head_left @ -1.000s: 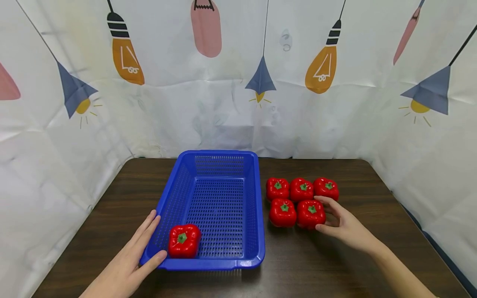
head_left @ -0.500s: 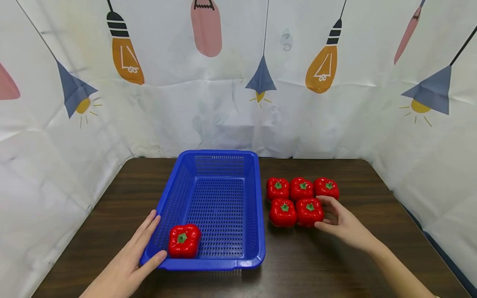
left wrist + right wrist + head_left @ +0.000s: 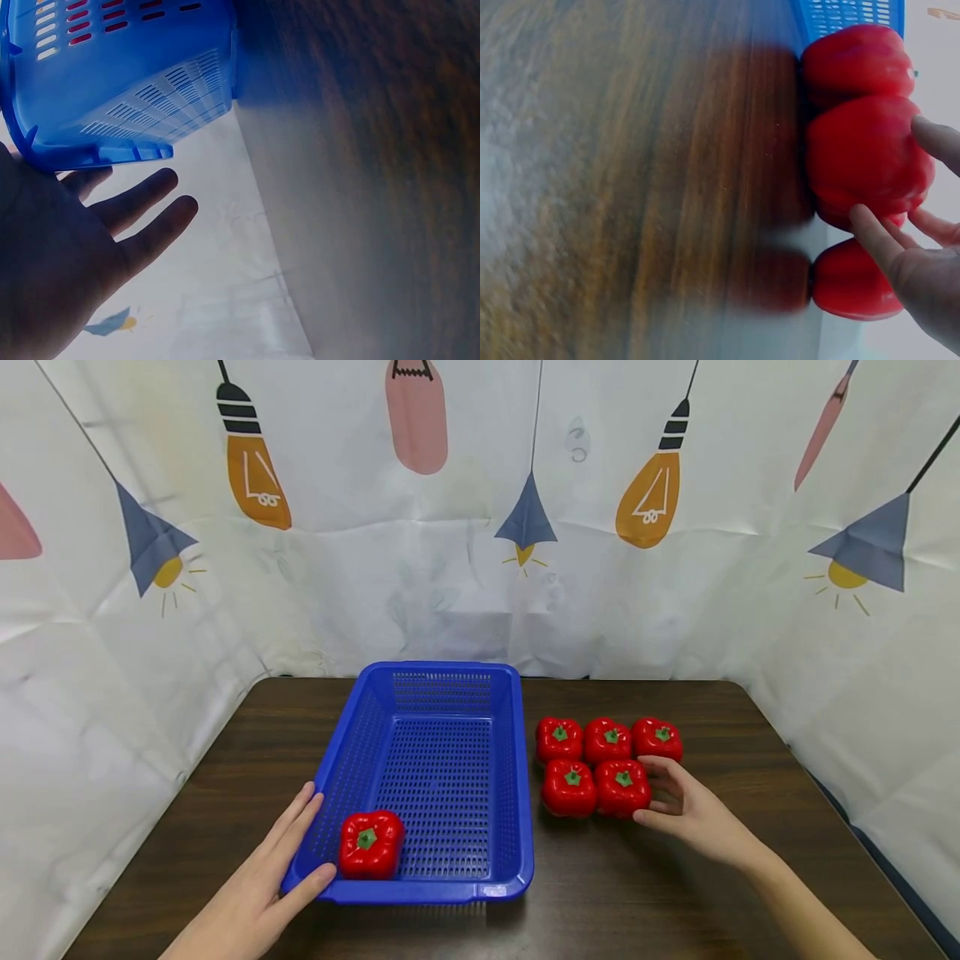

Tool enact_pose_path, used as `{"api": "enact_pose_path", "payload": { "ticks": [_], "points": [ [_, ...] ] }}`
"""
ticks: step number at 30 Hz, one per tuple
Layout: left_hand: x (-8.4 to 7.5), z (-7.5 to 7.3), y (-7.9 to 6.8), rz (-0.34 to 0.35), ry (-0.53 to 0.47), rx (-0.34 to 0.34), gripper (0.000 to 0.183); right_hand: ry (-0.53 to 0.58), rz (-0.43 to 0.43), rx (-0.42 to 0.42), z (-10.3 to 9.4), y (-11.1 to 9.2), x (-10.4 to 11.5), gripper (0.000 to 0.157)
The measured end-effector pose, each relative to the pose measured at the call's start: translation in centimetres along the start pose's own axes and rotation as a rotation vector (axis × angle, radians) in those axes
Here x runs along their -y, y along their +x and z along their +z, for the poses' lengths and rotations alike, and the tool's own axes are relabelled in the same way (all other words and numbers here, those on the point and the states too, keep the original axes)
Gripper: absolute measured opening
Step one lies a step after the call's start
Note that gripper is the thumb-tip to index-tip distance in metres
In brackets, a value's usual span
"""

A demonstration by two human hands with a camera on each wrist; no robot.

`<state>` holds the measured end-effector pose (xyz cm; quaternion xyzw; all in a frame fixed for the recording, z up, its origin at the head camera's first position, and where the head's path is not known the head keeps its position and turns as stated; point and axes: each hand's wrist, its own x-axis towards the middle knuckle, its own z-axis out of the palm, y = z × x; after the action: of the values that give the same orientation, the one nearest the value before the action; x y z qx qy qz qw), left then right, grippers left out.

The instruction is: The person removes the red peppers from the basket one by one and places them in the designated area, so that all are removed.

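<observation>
My left hand (image 3: 258, 885) lies along the near left corner of a blue plastic basket (image 3: 504, 890), fingers extended on its rim. One shiny red bell pepper (image 3: 372, 852) with a green stem sits inside that corner. To the right of the basket, my right hand (image 3: 701, 817) has its thumb and fingertips at the right side of the front right bell pepper (image 3: 622, 797). In the right wrist view, the fingers (image 3: 876, 238) look fairly straight, with fingertips against the pepper's surface. Another bell pepper (image 3: 568, 797) sits directly left of it, close against its side.
Three more red bell peppers form the back row: left pepper (image 3: 555, 750), middle pepper (image 3: 603, 750) and right pepper (image 3: 652, 745). Everything stands on a dark wood-grain table (image 3: 675, 910). White printed cloth (image 3: 450, 585) hangs behind and at both sides.
The front right bell pepper has slid slightly left, closer against its neighbour, with my right hand at its side. My left hand and the basket have stayed put.
</observation>
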<state>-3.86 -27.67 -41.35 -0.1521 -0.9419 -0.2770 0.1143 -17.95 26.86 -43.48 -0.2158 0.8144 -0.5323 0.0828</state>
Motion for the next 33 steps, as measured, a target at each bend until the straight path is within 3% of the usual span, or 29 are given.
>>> {"api": "enact_pose_path", "payload": {
  "ticks": [10, 19, 25, 33],
  "points": [
    [-0.1, -0.1, 0.0, -0.007, -0.013, 0.011, 0.083, -0.073, -0.047, -0.021, -1.5, -0.2, 1.2, 0.072],
    [0.0, 0.0, 0.1, 0.006, -0.005, -0.001, 0.083, -0.211, -0.167, -0.074, -2.7, 1.1, 4.1, 0.067],
    [0.0, 0.0, 0.0, 0.003, -0.003, 0.000, 0.083, -0.221, -0.208, -0.060, -2.1, 2.3, 6.0, 0.061],
    [0.0, 0.0, 0.0, -0.005, -0.009, 0.007, 0.083, -0.197, -0.218, 0.038, -0.1, 4.1, 7.6, 0.046]
  ]
}}
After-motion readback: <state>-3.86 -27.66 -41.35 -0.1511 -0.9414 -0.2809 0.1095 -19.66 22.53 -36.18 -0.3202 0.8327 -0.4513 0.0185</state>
